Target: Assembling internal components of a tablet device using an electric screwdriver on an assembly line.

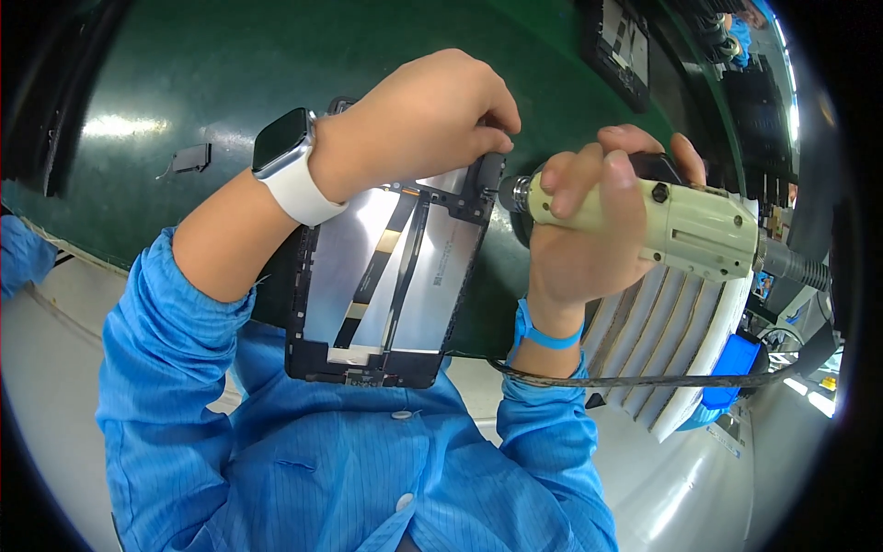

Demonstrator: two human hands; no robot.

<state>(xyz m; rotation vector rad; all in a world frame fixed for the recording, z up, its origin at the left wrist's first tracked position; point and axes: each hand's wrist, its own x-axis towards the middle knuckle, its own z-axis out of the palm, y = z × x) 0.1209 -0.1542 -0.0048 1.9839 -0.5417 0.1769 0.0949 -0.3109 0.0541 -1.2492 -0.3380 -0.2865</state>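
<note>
An opened tablet body (386, 285) with a black frame, silvery inner plate and flat ribbon cables lies on the dark green work surface (230, 83) close to my chest. My left hand (423, 115) rests over its far edge, fingers pinched at the top right corner. A white-banded wristwatch (290, 161) sits on that wrist. My right hand (589, 221) grips a cream-coloured electric screwdriver (681, 230), held sideways with its metal tip against the same corner of the frame.
A small dark part (190, 158) lies on the green surface at the left. Another opened device (618, 46) sits farther back. A white ribbed rack (671, 340) and a blue bin (731, 368) stand at the right. The screwdriver's cable (644, 379) runs under my right wrist.
</note>
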